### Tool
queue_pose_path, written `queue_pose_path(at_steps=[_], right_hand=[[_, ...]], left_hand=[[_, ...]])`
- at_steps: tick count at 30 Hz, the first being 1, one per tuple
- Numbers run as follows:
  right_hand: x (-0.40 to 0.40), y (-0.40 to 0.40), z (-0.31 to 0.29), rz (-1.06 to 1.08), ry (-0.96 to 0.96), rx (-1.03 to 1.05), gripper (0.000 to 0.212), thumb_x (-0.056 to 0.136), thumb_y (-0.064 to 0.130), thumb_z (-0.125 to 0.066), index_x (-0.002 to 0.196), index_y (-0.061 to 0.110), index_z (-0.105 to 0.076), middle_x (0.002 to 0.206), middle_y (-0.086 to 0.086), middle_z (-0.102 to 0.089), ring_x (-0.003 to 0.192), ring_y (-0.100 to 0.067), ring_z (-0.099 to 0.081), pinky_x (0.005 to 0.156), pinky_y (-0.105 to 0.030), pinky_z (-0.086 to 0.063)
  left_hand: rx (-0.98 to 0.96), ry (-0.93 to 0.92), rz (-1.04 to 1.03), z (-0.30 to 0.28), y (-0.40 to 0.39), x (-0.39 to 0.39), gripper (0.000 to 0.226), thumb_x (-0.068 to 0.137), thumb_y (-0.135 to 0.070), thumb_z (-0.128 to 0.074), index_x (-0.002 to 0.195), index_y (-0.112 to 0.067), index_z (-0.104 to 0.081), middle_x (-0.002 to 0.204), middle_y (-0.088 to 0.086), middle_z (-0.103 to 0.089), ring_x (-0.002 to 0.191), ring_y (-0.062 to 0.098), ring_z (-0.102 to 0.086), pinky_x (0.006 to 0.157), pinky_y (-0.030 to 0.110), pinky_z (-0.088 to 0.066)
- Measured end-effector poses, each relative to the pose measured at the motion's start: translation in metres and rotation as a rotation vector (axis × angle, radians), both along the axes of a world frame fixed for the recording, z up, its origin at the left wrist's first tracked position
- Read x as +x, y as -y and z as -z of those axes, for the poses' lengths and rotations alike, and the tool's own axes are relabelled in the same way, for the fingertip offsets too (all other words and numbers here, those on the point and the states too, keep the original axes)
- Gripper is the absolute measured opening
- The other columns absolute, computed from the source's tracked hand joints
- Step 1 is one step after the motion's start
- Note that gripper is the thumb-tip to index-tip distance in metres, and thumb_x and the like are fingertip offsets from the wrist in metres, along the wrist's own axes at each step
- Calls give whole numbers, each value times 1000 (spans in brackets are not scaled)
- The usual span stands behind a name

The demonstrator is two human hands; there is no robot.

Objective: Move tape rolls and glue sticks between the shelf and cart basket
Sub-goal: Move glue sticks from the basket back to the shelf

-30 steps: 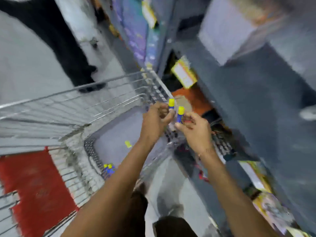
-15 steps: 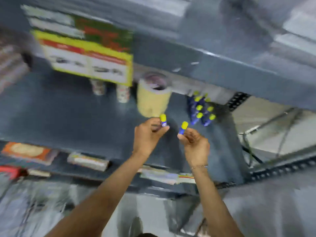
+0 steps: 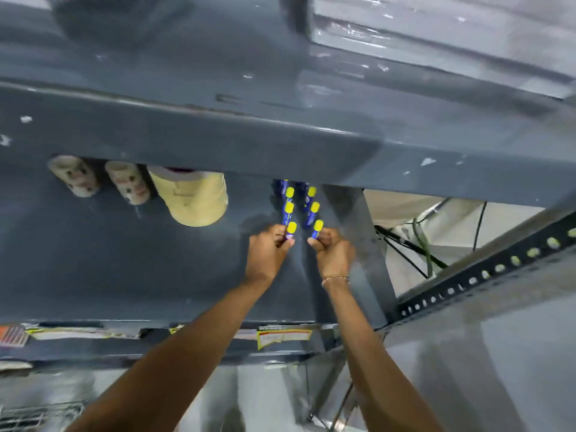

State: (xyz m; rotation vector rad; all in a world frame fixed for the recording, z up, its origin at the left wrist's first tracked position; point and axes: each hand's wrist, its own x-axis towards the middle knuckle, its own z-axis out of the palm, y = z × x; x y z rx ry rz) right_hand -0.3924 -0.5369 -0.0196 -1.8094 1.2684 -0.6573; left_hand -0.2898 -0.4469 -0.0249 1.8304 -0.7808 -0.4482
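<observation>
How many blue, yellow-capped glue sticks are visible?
6: left hand holds one, right hand another, four stand behind at. More may hide farther back.

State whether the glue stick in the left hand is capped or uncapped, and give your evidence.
Capped. The glue stick held in the left hand shows a yellow cap seated on its blue body, matching the capped sticks standing on the shelf.

The left hand [image 3: 268, 251] is gripping 1 glue stick [image 3: 291, 230] and the right hand [image 3: 332, 251] another glue stick [image 3: 317, 228], both standing upright on the grey shelf [image 3: 124, 260] in front of 4 shelved glue sticks [image 3: 288, 210], with 3 tape rolls [image 3: 191, 198] sitting left.
</observation>
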Motion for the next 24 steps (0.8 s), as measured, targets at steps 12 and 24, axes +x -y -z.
queue_pose_path(at_steps=[12,24], right_hand=[[5,-15,0,129,121,43,37,73,-3,-77,107,-4,-65,96,-12,-70,86,-15,-61,91,-36,-54],[145,-285,-9,-693,172,-10,10,75,2,-72,74,11,-66,66,-4,-68,54,-2,-54,59,-15,-46]], left_hand=[[53,-119,105,-4,-16,24,51,72,-2,-78,119,-1,-59,112,17,-68,101,22,-66,88,21,-49],[-90,-262,-514,-21,-298,120,18,83,-8,-69,100,-1,-69,77,0,-69,66,1,-66,69,13,-54]])
